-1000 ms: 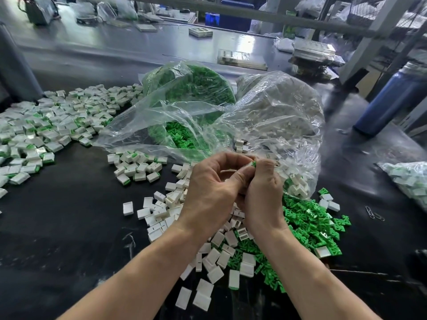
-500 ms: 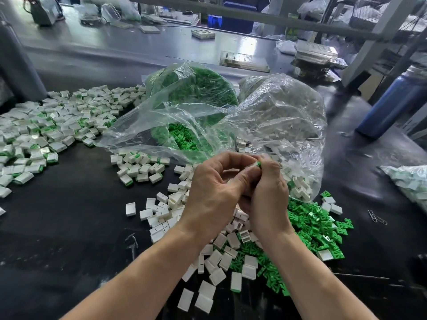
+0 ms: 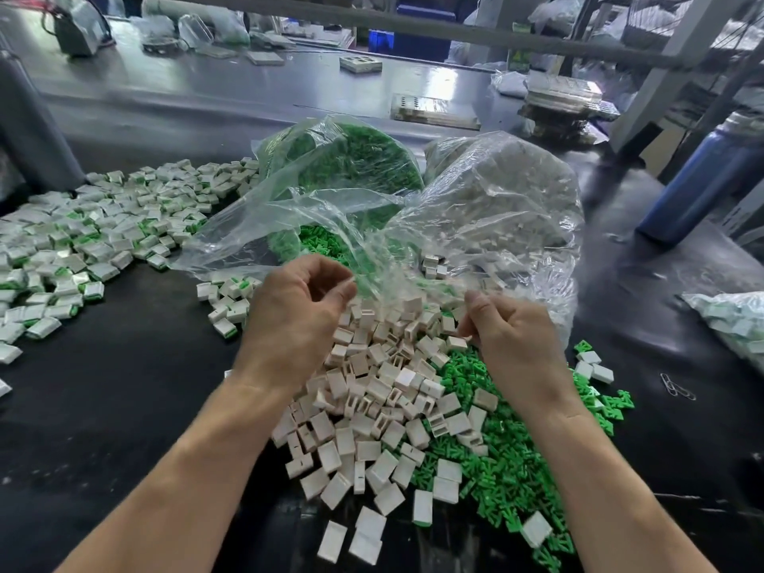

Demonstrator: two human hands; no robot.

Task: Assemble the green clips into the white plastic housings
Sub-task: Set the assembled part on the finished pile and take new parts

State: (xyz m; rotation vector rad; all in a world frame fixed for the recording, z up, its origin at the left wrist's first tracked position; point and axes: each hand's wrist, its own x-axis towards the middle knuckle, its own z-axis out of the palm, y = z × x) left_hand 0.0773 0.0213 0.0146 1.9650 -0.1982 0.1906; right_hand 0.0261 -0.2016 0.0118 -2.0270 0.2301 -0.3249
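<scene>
White housings [image 3: 384, 399] lie heaped between both wrists, loose green clips [image 3: 508, 461] spread just beside them, both within easy reach. Left hand [image 3: 297, 320] hovers with fingers loosely curled, apparently empty; whether the curled right hand [image 3: 512, 337] pinches anything, I cannot tell.

No text, number or brand can be read anywhere. The small green-and-yellow label [image 3: 518, 60] on the grey frame post at 1 o'clock is too blurred to make out.
</scene>
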